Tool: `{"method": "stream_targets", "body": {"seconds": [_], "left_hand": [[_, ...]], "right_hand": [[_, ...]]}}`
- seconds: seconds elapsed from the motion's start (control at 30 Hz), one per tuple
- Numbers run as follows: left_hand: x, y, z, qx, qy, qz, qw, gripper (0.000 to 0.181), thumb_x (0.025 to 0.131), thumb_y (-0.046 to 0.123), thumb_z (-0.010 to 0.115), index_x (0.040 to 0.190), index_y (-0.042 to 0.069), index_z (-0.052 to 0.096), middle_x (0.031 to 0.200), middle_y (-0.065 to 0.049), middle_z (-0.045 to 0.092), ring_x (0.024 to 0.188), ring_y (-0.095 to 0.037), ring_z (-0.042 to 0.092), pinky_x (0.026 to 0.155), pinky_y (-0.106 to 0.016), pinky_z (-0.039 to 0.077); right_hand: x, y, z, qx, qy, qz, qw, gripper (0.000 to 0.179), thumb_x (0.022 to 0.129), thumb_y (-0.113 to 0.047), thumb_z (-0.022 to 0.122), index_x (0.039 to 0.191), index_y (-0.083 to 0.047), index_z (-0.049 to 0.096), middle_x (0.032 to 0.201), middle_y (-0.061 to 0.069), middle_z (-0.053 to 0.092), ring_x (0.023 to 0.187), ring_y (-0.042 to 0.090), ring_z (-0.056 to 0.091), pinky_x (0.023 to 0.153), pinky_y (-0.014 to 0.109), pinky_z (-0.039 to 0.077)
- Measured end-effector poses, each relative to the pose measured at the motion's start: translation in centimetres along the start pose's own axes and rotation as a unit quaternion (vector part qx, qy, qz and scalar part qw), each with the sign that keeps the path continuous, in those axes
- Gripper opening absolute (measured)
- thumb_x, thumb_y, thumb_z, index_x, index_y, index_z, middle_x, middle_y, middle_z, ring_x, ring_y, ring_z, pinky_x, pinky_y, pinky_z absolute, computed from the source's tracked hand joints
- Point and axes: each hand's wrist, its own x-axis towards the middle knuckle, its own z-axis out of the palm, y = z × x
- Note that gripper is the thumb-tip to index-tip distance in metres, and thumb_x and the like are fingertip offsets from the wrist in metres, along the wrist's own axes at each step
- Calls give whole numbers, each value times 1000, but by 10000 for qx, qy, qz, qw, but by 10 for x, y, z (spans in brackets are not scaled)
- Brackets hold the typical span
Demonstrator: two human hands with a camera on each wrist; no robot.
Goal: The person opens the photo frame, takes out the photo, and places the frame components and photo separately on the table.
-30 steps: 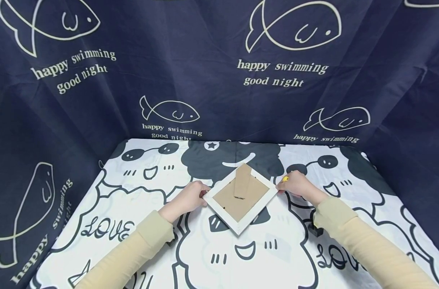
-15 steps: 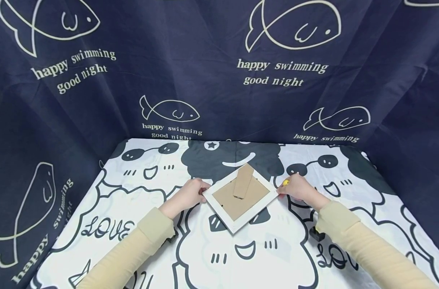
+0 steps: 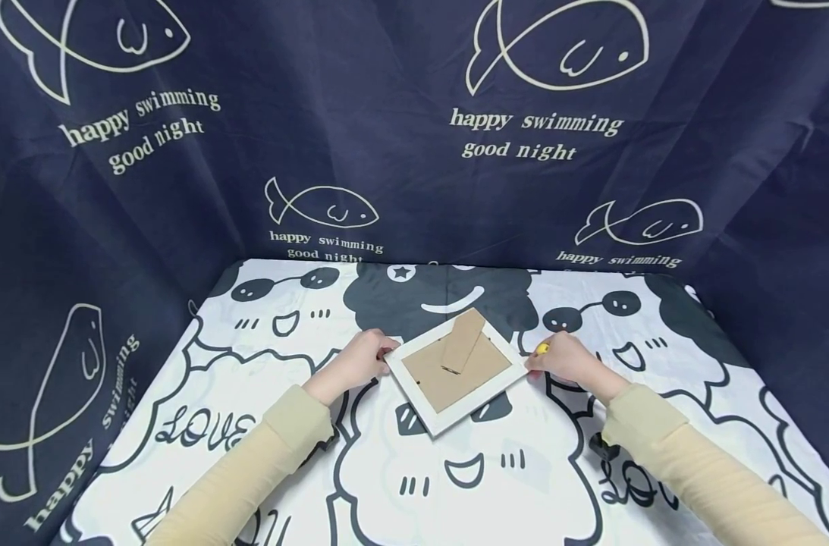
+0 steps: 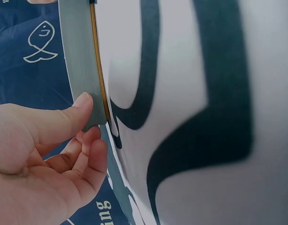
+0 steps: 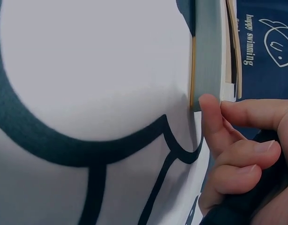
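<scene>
A white picture frame (image 3: 436, 417) lies back side up on the patterned cloth, one corner toward me. Its brown backing board (image 3: 434, 379) carries a folding stand (image 3: 464, 338). At the left corner, my left hand (image 3: 359, 359) pinches the frame's edge between thumb and fingers; the left wrist view shows the thumb on the frame's side (image 4: 80, 56). My right hand (image 3: 569, 359) pinches the opposite corner with thumb and index finger. A small yellow piece (image 3: 543, 348) shows at that hand, and a dark thing (image 5: 237, 206) lies under its curled fingers; its kind is unclear.
Under the frame spreads a white cloth (image 3: 465, 512) printed with black cartoon sheep. Dark blue curtains (image 3: 414, 136) with fish drawings stand behind and at both sides. A small black object (image 3: 604, 446) shows beneath the right sleeve.
The picture frame has turned clockwise a little: its near corner has shifted left and its far corner right. Both hands have kept their hold on the corners, moving only slightly with it.
</scene>
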Motion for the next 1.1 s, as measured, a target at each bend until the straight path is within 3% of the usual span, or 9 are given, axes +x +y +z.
{"method": "stream_targets", "body": {"seconds": [0.13,0.33,0.7,0.77,0.97,1.1], "left_hand": [[2,0,0,-67,13,-79,9999,31,71,-6,73,97,12,73,74,0,54,72,-13,48,63,-26,43],[4,0,0,-37,18,-189,9998,33,73,-6,73,101,12,73,79,-2,56,74,-13,49,64,-25,45],[6,-3,0,-138,-113,-146,9997,40,70,-4,77,108,7,71,80,-3,58,74,-14,49,64,-24,44],[5,-1,-2,-278,-191,-250,9991,42,70,-2,78,111,3,69,83,-4,60,74,-14,50,66,-25,45],[2,1,-5,-803,-312,-1014,9911,45,75,15,80,114,-1,65,89,-4,65,75,-13,54,68,-26,47],[2,-2,-3,-927,-251,-1138,9889,37,77,21,78,107,2,69,85,-3,66,74,-12,56,65,-24,47]], "right_hand": [[-1,1,0,-44,5,-62,10000,16,76,-19,69,78,-3,73,60,1,68,55,10,46,56,26,36],[-2,1,0,242,-170,235,9993,17,78,-18,68,82,-3,71,58,-2,66,33,4,31,39,22,28],[-5,2,0,285,-300,292,9987,21,81,-20,66,90,-2,71,57,-2,65,31,5,31,38,21,24],[-6,3,0,283,-305,315,9986,20,82,-21,66,90,-2,71,55,-2,63,31,5,32,37,21,24],[-10,1,-8,200,-206,164,9995,24,84,-24,65,91,-1,69,58,-2,66,30,4,35,36,21,28],[-17,-11,-28,275,46,-176,9995,27,88,-28,62,93,-1,65,62,-2,68,35,5,36,38,23,32]]}}
